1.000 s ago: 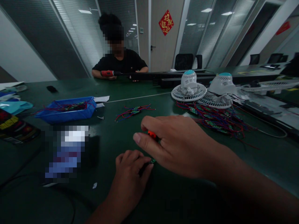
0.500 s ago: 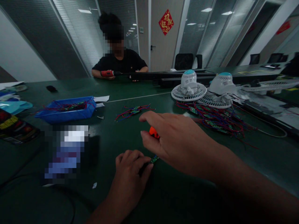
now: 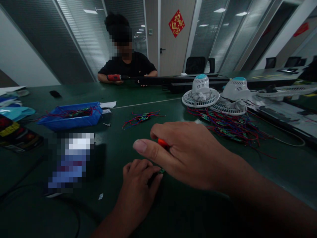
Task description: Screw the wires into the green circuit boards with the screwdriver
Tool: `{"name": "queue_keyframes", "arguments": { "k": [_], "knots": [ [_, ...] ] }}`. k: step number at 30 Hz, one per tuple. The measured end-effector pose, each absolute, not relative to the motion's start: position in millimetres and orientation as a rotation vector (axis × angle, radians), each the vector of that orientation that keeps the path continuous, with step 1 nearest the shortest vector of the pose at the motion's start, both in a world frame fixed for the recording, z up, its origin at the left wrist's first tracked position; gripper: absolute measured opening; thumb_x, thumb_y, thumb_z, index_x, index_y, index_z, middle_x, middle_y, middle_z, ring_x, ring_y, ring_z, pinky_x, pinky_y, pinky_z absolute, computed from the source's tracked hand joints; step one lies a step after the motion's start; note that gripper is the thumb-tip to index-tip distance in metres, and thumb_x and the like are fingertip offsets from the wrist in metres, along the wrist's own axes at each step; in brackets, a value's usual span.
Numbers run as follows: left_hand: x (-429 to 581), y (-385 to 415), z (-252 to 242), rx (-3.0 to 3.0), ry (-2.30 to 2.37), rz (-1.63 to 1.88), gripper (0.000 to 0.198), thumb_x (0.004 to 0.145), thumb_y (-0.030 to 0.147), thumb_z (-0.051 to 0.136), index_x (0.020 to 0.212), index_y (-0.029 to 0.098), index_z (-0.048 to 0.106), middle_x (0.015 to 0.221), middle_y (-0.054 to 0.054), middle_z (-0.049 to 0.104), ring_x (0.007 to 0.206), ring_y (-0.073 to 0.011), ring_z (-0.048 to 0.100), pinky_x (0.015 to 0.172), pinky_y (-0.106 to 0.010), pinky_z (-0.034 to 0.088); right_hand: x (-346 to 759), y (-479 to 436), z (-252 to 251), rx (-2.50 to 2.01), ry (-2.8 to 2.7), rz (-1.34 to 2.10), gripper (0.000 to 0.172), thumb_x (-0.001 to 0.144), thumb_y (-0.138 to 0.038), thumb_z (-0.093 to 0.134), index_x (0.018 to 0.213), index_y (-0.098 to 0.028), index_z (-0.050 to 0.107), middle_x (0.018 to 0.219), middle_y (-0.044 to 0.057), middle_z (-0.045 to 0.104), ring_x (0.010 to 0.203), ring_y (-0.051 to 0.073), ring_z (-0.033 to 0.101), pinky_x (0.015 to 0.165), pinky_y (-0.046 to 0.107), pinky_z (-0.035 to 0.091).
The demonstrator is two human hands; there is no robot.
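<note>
My left hand (image 3: 140, 186) rests low on the green table, thumb and fingers closed on a small green circuit board (image 3: 161, 171). Only one end of that board shows; the rest is hidden by my hands. Just above it, my right hand (image 3: 190, 153) is curled around an orange-ended tool (image 3: 162, 142). Most of the tool is covered, so its kind cannot be made out. The right thumb sticks out to the left, over my left fingers. Beyond my hands lies a wired circuit board (image 3: 144, 116) with red and blue leads.
A blue bin (image 3: 71, 124) at left holds more wired boards. Further right, a heap of wired boards (image 3: 223, 127) lies before two white fan housings (image 3: 200, 89). A can (image 3: 18, 135) and a blurred-out object (image 3: 70, 165) are at left. Across the table, a person (image 3: 127, 66) holds a red power tool (image 3: 114, 77).
My right thumb has stretched out leftward and the fingers have curled in, covering more of the orange tool. My left hand stays on the circuit board, nearly still.
</note>
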State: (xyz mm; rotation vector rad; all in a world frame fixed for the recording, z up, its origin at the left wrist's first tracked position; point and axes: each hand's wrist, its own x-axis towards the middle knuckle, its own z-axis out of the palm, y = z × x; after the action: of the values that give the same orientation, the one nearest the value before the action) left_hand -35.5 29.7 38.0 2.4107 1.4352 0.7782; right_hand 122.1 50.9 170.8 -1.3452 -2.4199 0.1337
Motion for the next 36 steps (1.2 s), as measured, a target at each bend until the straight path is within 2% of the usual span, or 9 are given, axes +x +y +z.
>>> {"name": "queue_keyframes", "arguments": {
  "k": [2, 8, 12, 16, 21, 25, 30, 34, 36],
  "knots": [
    [-35.6, 29.6, 38.5, 2.417, 1.44, 0.739, 0.014, 0.083, 0.019, 0.058, 0.09, 0.027, 0.068, 0.092, -0.002, 0.067, 0.091, -0.0267, 0.056, 0.079, -0.046, 0.037, 121.6, 51.6, 170.5, -1.343, -2.428, 0.125, 0.052, 0.095, -0.057, 0.024, 0.069, -0.021, 0.052, 0.063, -0.003, 0.052, 0.056, 0.011, 0.044, 0.052, 0.028, 0.021],
    [-34.7, 29.7, 41.9, 2.401, 1.46, 0.679, 0.016, 0.085, 0.019, 0.056, 0.092, 0.026, 0.069, 0.094, -0.003, 0.066, 0.092, -0.0264, 0.055, 0.081, -0.046, 0.036, 120.8, 52.6, 168.7, -1.347, -2.437, 0.064, 0.022, 0.093, -0.033, 0.042, 0.088, -0.019, 0.059, 0.074, 0.0, 0.062, 0.066, 0.015, 0.054, 0.056, 0.029, 0.028],
    [-34.9, 29.4, 41.6, 2.394, 1.449, 0.67, 0.017, 0.084, 0.018, 0.055, 0.091, 0.025, 0.069, 0.093, -0.003, 0.066, 0.091, -0.0259, 0.055, 0.079, -0.045, 0.036, 122.8, 52.9, 167.2, -1.323, -2.41, 0.045, 0.023, 0.092, -0.031, 0.044, 0.102, -0.015, 0.057, 0.086, 0.005, 0.066, 0.077, 0.021, 0.06, 0.063, 0.032, 0.034],
    [-35.4, 29.8, 40.3, 2.405, 1.449, 0.694, 0.017, 0.085, 0.018, 0.055, 0.092, 0.025, 0.069, 0.095, -0.004, 0.066, 0.093, -0.0268, 0.055, 0.08, -0.046, 0.036, 124.8, 52.3, 166.8, -1.319, -2.387, 0.092, 0.026, 0.09, -0.03, 0.046, 0.107, -0.013, 0.056, 0.088, 0.006, 0.066, 0.081, 0.022, 0.061, 0.065, 0.032, 0.036],
    [-35.1, 29.8, 41.5, 2.401, 1.446, 0.683, 0.017, 0.085, 0.02, 0.055, 0.091, 0.025, 0.069, 0.095, -0.004, 0.066, 0.094, -0.027, 0.054, 0.081, -0.046, 0.036, 124.7, 52.1, 167.0, -1.287, -2.388, 0.105, 0.023, 0.09, -0.029, 0.048, 0.103, -0.012, 0.055, 0.084, 0.005, 0.064, 0.076, 0.02, 0.058, 0.064, 0.031, 0.035],
    [-34.8, 29.4, 42.3, 2.399, 1.457, 0.69, 0.017, 0.085, 0.019, 0.055, 0.091, 0.026, 0.069, 0.093, -0.003, 0.066, 0.093, -0.0265, 0.054, 0.08, -0.045, 0.036, 123.6, 53.4, 169.4, -1.264, -2.39, 0.138, 0.019, 0.09, -0.033, 0.051, 0.09, -0.014, 0.056, 0.076, 0.001, 0.06, 0.066, 0.014, 0.051, 0.058, 0.028, 0.03],
    [-34.7, 30.3, 42.7, 2.401, 1.451, 0.704, 0.018, 0.084, 0.019, 0.055, 0.09, 0.026, 0.07, 0.09, -0.003, 0.066, 0.092, -0.0269, 0.056, 0.08, -0.045, 0.037, 123.8, 54.1, 171.2, -1.284, -2.41, 0.064, 0.032, 0.09, -0.042, 0.05, 0.071, -0.018, 0.057, 0.068, -0.001, 0.055, 0.059, 0.012, 0.044, 0.054, 0.028, 0.024],
    [-34.0, 30.2, 43.7, 2.397, 1.46, 0.698, 0.018, 0.083, 0.019, 0.056, 0.09, 0.026, 0.07, 0.09, -0.003, 0.066, 0.091, -0.0266, 0.056, 0.08, -0.045, 0.038, 125.4, 53.0, 171.2, -1.36, -2.397, 0.053, 0.041, 0.089, -0.052, 0.047, 0.066, -0.02, 0.059, 0.058, -0.003, 0.051, 0.052, 0.011, 0.04, 0.051, 0.029, 0.018],
    [-33.7, 29.9, 44.0, 2.394, 1.463, 0.69, 0.017, 0.083, 0.019, 0.056, 0.09, 0.026, 0.07, 0.091, -0.003, 0.066, 0.091, -0.0267, 0.056, 0.08, -0.045, 0.037, 125.6, 52.4, 171.9, -1.377, -2.399, 0.051, 0.04, 0.09, -0.05, 0.046, 0.066, -0.02, 0.059, 0.056, -0.003, 0.051, 0.051, 0.011, 0.04, 0.051, 0.029, 0.017]
  ]
}}
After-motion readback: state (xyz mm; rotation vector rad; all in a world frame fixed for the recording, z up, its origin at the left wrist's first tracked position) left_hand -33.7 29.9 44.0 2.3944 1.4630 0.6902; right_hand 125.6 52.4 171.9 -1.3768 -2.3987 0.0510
